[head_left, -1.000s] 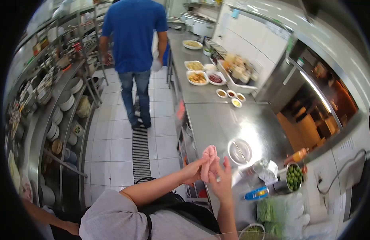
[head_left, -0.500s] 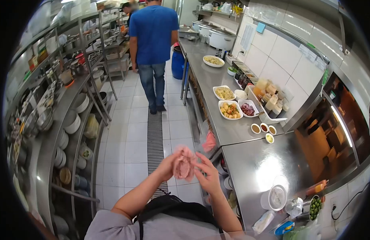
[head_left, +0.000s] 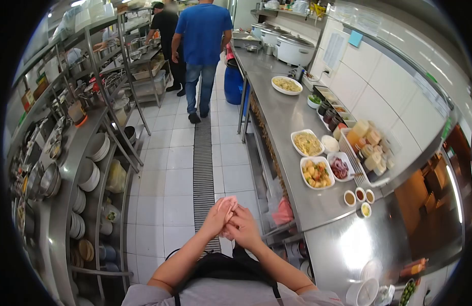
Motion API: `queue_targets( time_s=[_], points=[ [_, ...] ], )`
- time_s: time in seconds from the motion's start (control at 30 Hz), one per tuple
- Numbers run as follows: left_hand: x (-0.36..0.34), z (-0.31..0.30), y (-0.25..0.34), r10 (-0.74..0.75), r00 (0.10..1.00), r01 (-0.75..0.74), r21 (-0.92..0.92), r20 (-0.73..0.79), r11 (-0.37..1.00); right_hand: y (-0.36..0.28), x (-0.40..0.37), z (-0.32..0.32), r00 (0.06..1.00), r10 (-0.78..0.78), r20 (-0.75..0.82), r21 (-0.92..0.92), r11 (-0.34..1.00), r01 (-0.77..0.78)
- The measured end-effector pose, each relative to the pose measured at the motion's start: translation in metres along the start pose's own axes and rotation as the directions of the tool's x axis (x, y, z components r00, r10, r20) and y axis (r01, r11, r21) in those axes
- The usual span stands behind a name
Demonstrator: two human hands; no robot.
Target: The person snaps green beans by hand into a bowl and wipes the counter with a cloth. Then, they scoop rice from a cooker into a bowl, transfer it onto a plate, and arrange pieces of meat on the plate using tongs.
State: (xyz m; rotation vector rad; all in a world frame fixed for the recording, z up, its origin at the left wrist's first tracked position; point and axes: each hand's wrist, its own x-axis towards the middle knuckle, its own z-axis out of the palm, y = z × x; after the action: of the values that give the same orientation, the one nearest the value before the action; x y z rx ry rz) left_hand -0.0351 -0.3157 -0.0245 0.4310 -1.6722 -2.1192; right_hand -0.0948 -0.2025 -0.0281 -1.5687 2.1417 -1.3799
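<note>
A crumpled pink cloth (head_left: 229, 201) is bunched between my two hands, in front of my black apron. My left hand (head_left: 214, 218) is wrapped round it from the left. Pressed against it from the other side is my right hand (head_left: 244, 229), fingers curled in close to the left ones. Most of the cloth is covered by the hands; only its top and a bit at the bottom show. Another pink cloth (head_left: 283, 211) hangs by the counter edge, to the right of my hands and apart from them.
On the right, a steel counter (head_left: 276, 109) bears a potato dish (head_left: 316, 172), a red onion dish (head_left: 340, 168) and several sauce cups. Steel shelves (head_left: 106, 168) with plates line the left. A person in blue (head_left: 202, 35) and another in black (head_left: 167, 41) stand ahead.
My hands have closed together round the pink cloth, which was more spread out before. The person in blue has stepped farther off, and the person in black shows more. My view has shifted.
</note>
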Motion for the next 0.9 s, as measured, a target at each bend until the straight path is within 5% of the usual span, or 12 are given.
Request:
queue_targets(
  time_s=[0.1,0.17,0.23,0.27,0.3,0.43,0.5,0.57,0.67,0.77,0.83,0.9],
  points=[
    [0.054,-0.005,0.011,-0.063,0.998,0.064,-0.034,0.014,0.997,0.033,0.050,-0.026,0.979,-0.151,-0.136,-0.009,0.988,0.152],
    [0.094,-0.015,0.019,-0.240,0.971,0.236,0.195,-0.004,0.952,0.050,0.082,-0.049,0.937,0.274,-0.218,0.376,0.909,-0.179],
    [0.137,-0.032,0.001,-0.248,0.968,0.248,0.007,-0.050,0.969,0.081,0.119,-0.080,0.859,0.396,-0.324,0.410,0.877,-0.250],
    [0.158,-0.042,-0.005,0.006,0.989,0.049,0.366,-0.146,0.929,0.097,0.137,-0.091,0.844,0.396,-0.361,0.476,0.857,-0.198],
    [0.178,-0.049,-0.005,0.276,0.950,-0.103,0.692,-0.144,0.715,0.110,0.158,-0.099,0.831,0.392,-0.394,0.539,0.831,-0.137],
    [0.235,-0.027,0.038,0.470,0.882,-0.377,0.654,0.037,0.656,0.116,0.236,-0.114,0.956,0.049,-0.288,0.258,0.966,0.028],
    [0.260,-0.014,0.056,0.523,0.850,-0.412,0.706,0.069,0.577,0.120,0.269,-0.109,0.967,-0.148,-0.207,-0.069,0.988,0.137],
    [0.287,-0.015,0.065,0.213,0.963,-0.267,0.457,0.168,0.848,0.135,0.295,-0.105,0.981,-0.133,-0.144,0.120,0.981,0.151],
    [0.330,-0.037,0.071,-0.055,0.975,-0.082,0.586,0.213,0.806,0.160,0.325,-0.106,0.981,0.184,-0.067,0.461,0.878,-0.133],
    [0.365,-0.066,0.066,-0.034,0.982,-0.034,0.349,0.187,0.936,0.182,0.360,-0.109,0.958,0.284,0.029,0.580,0.776,-0.248],
    [0.391,-0.087,0.065,0.058,0.993,-0.104,0.519,0.105,0.848,0.202,0.386,-0.102,0.989,0.145,0.034,0.501,0.854,-0.143],
    [0.413,-0.109,0.075,0.152,0.971,-0.184,0.174,0.184,0.967,0.209,0.417,-0.095,0.964,0.148,0.221,0.423,0.876,-0.231]
  ],
)
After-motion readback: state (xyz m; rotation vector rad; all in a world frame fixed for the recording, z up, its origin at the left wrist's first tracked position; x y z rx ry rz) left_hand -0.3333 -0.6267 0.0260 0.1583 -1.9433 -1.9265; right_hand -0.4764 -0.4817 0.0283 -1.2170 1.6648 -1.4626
